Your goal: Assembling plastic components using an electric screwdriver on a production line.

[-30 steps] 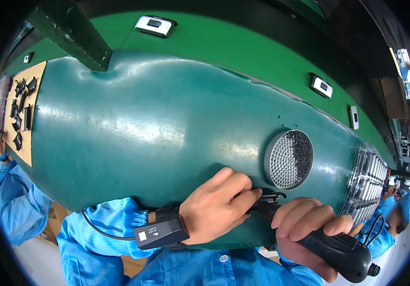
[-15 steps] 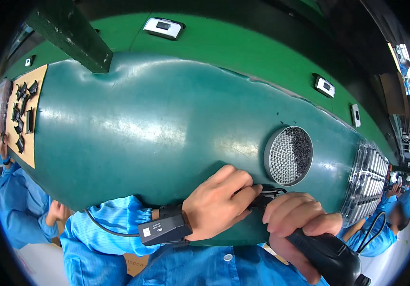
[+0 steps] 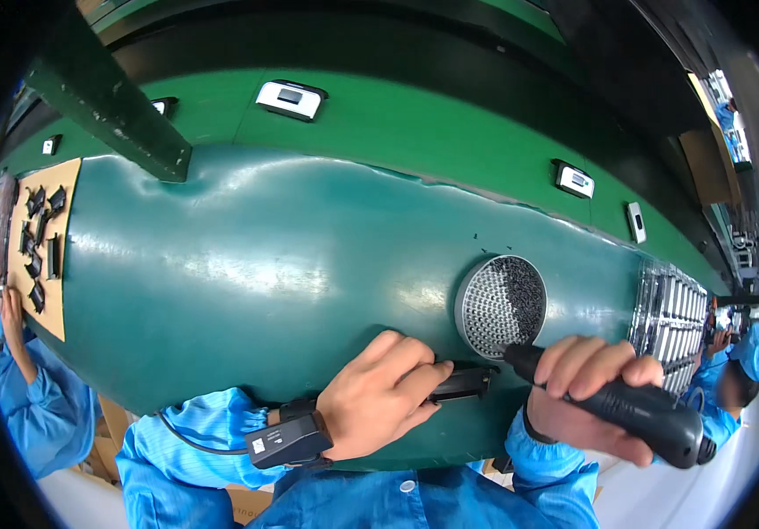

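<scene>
My left hand [image 3: 381, 395] rests on the green table with its fingers closed on one end of a black plastic part [image 3: 466, 384]. The part's other end sticks out to the right. My right hand [image 3: 593, 401] is wrapped round a black electric screwdriver [image 3: 648, 419], held tilted above the table. Its nose points left, at the near edge of a round grey dish [image 3: 461, 310]; the bit cannot be made out. Small black screws [image 3: 526, 295] fill the dish's right side, while its left side shows rows of bare holes.
Black parts [image 3: 42, 216] lie on a brown board [image 3: 60, 291] at far left. Clear trays [image 3: 672, 317] stand at right. White devices [image 3: 291, 100] line the green strip beyond the table [image 3: 247, 212]. A green post [image 3: 123, 115] rises at the back left. Co-workers sit on both sides.
My right hand has lifted the screwdriver off the black part and brought its nose to the dish. More of the part now shows. My left hand still holds it. The whole view has shifted.
</scene>
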Tool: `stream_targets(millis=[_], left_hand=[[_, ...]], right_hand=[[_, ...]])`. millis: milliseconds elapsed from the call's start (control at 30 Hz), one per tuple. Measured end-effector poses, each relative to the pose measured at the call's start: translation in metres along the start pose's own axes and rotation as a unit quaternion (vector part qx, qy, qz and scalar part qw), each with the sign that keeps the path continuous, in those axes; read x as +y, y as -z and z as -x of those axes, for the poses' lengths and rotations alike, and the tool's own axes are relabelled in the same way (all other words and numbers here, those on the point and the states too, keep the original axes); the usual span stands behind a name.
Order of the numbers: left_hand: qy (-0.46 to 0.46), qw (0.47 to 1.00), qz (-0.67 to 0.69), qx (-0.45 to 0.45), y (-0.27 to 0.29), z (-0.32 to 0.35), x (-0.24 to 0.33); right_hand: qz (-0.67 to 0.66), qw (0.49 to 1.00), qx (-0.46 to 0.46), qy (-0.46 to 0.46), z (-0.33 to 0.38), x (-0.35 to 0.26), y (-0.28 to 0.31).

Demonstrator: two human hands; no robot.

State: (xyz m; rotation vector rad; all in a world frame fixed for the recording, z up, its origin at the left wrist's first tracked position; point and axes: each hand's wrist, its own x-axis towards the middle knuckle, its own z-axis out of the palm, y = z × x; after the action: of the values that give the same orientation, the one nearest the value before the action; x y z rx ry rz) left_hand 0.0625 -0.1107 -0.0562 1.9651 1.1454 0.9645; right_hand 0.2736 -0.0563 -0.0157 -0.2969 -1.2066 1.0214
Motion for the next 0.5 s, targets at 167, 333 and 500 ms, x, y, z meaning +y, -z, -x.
stream_targets(millis=[167, 333, 500], left_hand=[[0.004, 1.000, -0.013, -0.002, -0.008, -0.008, -0.002], [-0.001, 1.000, -0.017, -0.002, -0.014, -0.015, -0.004], [-0.003, 1.000, -0.022, -0.003, -0.022, -0.017, -0.007]], right_hand=[[0.011, 1.000, 0.005, 0.009, -0.008, 0.010, 0.026], [0.019, 1.000, -0.005, 0.015, -0.010, 0.019, 0.036], [0.013, 1.000, -0.015, 0.011, -0.008, 0.029, 0.046]])
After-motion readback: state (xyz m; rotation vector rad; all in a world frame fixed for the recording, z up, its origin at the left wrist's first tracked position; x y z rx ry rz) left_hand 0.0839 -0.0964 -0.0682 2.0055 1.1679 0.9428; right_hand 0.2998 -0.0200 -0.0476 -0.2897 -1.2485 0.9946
